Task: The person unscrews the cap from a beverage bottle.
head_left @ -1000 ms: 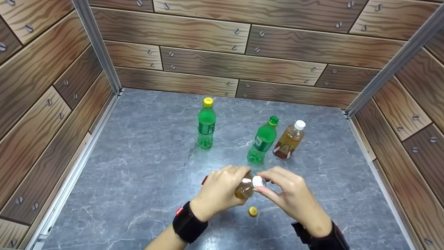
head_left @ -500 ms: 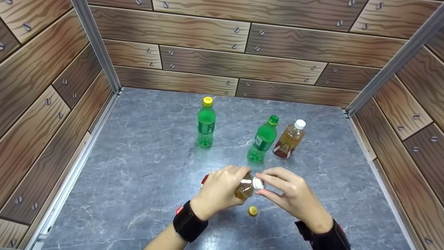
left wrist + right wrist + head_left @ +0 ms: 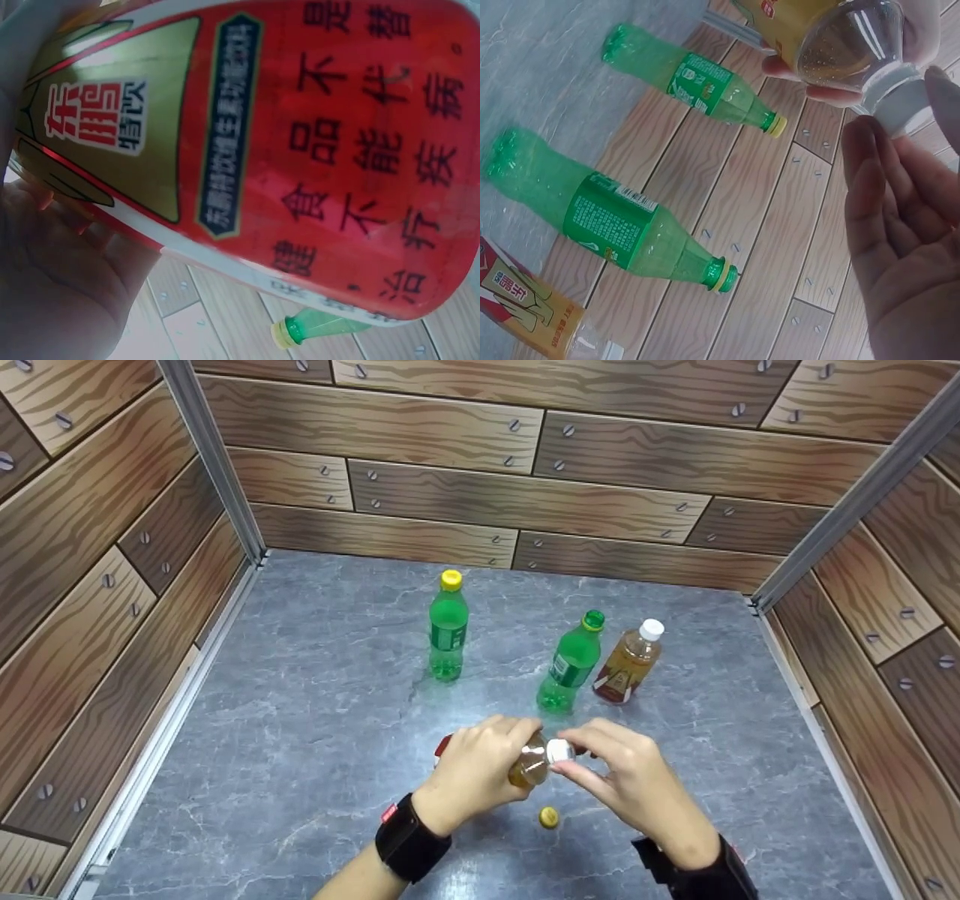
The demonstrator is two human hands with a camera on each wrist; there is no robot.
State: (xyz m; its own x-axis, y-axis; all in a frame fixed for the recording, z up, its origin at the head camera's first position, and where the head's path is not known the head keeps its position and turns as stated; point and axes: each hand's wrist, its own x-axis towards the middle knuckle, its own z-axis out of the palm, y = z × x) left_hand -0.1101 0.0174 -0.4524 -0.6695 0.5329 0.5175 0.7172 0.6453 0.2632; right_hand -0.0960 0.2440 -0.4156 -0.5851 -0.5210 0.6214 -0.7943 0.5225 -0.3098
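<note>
My left hand point(image 3: 480, 769) grips a drink bottle point(image 3: 247, 142) round its body, and its red and gold label fills the left wrist view. The bottle lies tilted, its neck pointing right. At that neck sits a white cap point(image 3: 559, 751), pinched between the thumb and fingers of my right hand point(image 3: 634, 780). Whether the cap is loose from the thread I cannot tell. On the table just below the hands lies a yellow cap point(image 3: 549, 817). Beyond them stands a capless green bottle point(image 3: 570, 667), with a white-capped amber bottle point(image 3: 628, 664) beside it on the right.
A second green bottle point(image 3: 448, 634) with a yellow cap stands further back on the left. The grey marbled table point(image 3: 315, 675) is bounded by wood-patterned walls point(image 3: 420, 487) at the back and both sides, with metal rails at the corners.
The fingers of my right hand have shifted slightly about the white cap. My left hand keeps its grip on the bottle, and the standing bottles have stayed put.
</note>
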